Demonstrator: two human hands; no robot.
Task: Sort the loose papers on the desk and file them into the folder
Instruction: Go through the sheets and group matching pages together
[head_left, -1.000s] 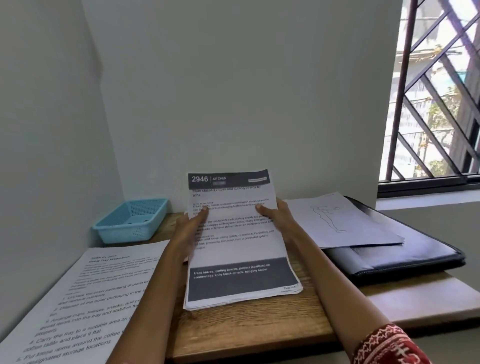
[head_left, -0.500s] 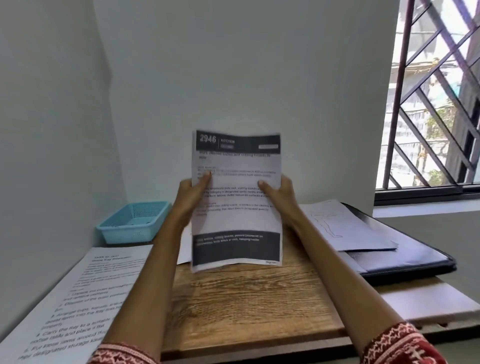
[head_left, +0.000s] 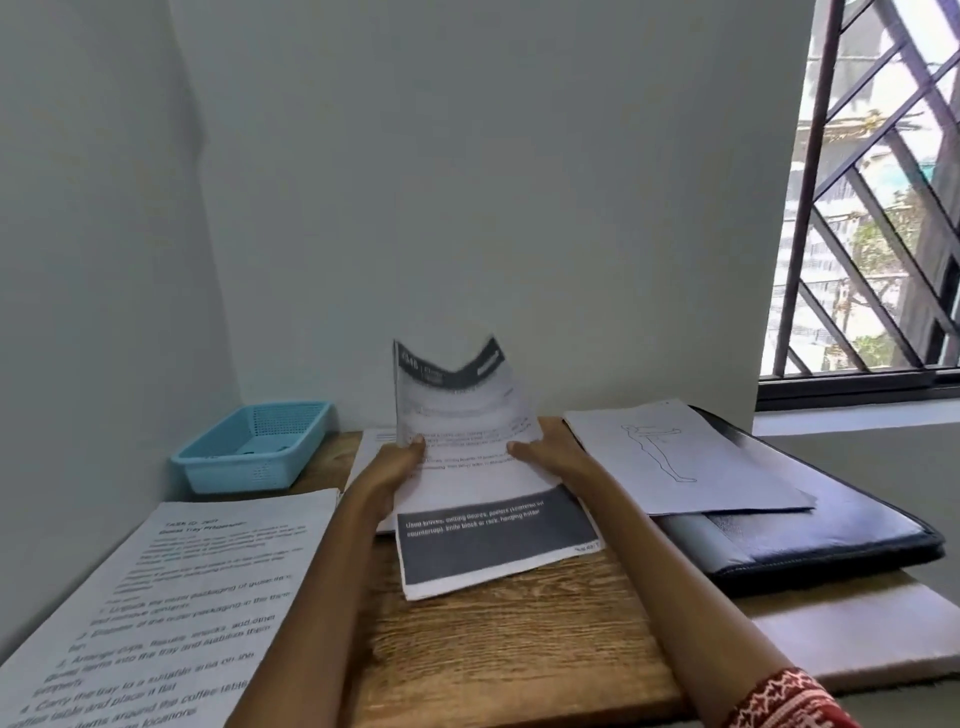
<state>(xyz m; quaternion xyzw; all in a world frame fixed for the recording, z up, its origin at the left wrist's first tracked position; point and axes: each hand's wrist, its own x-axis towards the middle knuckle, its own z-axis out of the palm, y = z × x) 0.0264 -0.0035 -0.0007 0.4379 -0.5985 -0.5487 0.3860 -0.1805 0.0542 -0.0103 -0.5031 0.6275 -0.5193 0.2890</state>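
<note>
A stack of printed papers (head_left: 493, 525) with dark header and footer bands is held over the wooden desk (head_left: 498, 644). My left hand (head_left: 387, 467) grips its left edge and my right hand (head_left: 545, 449) grips its right edge. Its lower edge is down near the desk and its top bends back and is blurred. An open dark folder (head_left: 810, 525) lies at the right, with a sheet bearing a line drawing (head_left: 675, 457) on top of it. Another printed sheet (head_left: 166, 608) lies at the left. A further sheet (head_left: 371, 441) shows behind my left hand.
A light-blue plastic basket (head_left: 254, 447) stands at the back left corner against the wall. Walls close the desk on the left and behind. A barred window (head_left: 872, 208) is at the right. The desk's right end has a pale ledge (head_left: 857, 629).
The stack was lying on the desk, was lifted upright in both hands, and has now come back down toward the desk with its top bending.
</note>
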